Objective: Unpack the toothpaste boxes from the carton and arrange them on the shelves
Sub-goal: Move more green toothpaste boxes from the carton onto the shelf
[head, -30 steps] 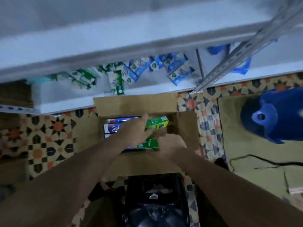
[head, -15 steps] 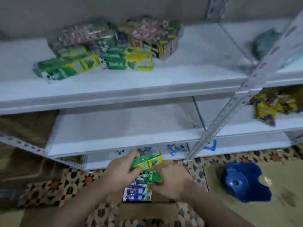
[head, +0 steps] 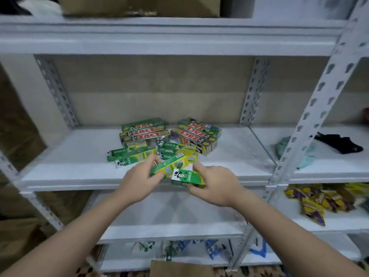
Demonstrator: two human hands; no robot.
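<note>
1. Room, to the left of my left hand: grey slotted-steel shelving (head: 60,172) with white boards, a tan wall panel behind it. A perforated rear upright (head: 56,90) rises left of and beyond that hand. Brown cardboard shows in shadow outside the frame.
2. Above both hands: the next shelf up carries a brown carton (head: 139,6), only its lower part in view.
3. Just beyond my left hand, on the shelf board: a green-and-yellow Darlie pile (head: 131,155), lying flat. Further back, the Zact boxes (head: 143,132) are stacked; a second Zact group (head: 196,136) sits beyond my right hand, angled.
4. My left hand (head: 139,182): fingers curled round a green-and-yellow toothpaste box (head: 169,166), gripping its near end. The box tilts up and away to the right, over the shelf's front edge.
5. My right hand (head: 217,184): thumb below and forefinger on top, pinching a green Darlie box (head: 187,177) at its right end. It sits just under and touching the left hand's box, at the shelf lip.
6. Below my wrists: a bare white board, then a lower shelf with blue and green packets (head: 211,248), blurred. A brown carton flap (head: 179,268) shows at the bottom edge between my forearms.
7. Right of my right hand: a diagonal slotted post (head: 311,120); past it, a teal cloth (head: 307,156) and a black cloth (head: 339,143); lower, yellow-and-purple sachets (head: 315,202).
</note>
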